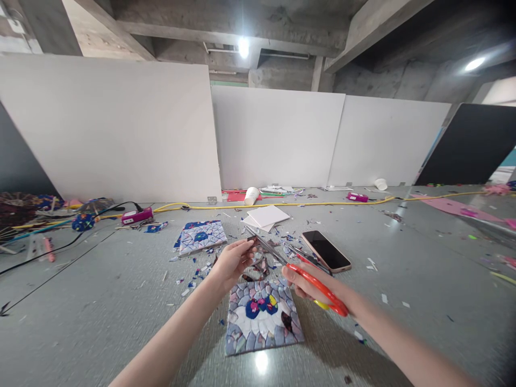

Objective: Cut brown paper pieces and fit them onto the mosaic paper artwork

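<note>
My left hand [233,262] is closed in a pinch on a small dark scrap [251,238], mostly hidden by the fingertips. Scissors [328,295] with red-orange handles sit in my right hand [308,282]; their blades point up and left, close beside the scrap. Whether the blades touch it I cannot tell. Below both hands lies a square mosaic panel [242,345] of grey-blue and white pieces, with a dark blue bow-like shape and one dark brown piece [286,321] at its right. Several dark and blue scraps [262,266] are strewn behind it.
Farther left lies a second patterned panel [220,234]. White boards [268,215] rest behind the scraps. A phone [327,250] lies right, with another metal tool [308,258] beside it. A yellow cable [217,207] crosses the floor before white partitions [278,140], near a paper cup [251,195].
</note>
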A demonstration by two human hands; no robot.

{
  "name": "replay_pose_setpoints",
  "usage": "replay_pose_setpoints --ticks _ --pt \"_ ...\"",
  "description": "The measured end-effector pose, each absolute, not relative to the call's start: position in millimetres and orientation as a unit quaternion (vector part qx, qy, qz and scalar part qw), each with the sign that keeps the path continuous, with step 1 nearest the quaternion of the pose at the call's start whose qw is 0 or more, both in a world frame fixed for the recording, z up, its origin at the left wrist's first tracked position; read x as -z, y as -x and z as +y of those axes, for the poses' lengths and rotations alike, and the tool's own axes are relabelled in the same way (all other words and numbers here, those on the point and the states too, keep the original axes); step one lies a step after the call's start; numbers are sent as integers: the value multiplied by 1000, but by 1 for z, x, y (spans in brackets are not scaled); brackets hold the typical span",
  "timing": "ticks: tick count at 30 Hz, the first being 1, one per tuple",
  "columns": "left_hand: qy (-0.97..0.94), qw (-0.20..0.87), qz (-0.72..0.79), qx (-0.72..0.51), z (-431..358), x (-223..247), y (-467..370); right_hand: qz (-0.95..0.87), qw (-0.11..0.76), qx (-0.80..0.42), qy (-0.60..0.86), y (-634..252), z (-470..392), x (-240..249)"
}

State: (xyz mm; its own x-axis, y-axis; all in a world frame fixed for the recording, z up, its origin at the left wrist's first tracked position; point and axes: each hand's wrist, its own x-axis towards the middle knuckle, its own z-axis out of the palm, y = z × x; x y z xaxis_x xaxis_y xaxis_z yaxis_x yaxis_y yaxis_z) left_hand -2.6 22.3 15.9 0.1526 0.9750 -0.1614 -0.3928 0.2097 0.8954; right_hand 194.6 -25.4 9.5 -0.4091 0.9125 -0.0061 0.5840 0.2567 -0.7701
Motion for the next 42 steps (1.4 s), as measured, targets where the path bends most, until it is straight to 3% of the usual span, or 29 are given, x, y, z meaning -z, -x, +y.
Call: replay_pose_setpoints --ticks 9,20,28,35,42 --pt "-389 658 412 -497 25 -18 8 -787 168 -345 483 -195 -28 -27" --pt "-431 631 425 -485 29 -13 15 -768 136 -363 511 -203 -18 -11" --pt "-476 647 415 -427 27 -12 13 -751 234 -393 476 -206 -23 -18" --pt "-524 691 384 -317 15 -11 3 -673 331 -471 465 -200 -10 3" --pt "-615 660 368 -224 4 -2 -10 -673 362 -418 491 -189 -18 -5"
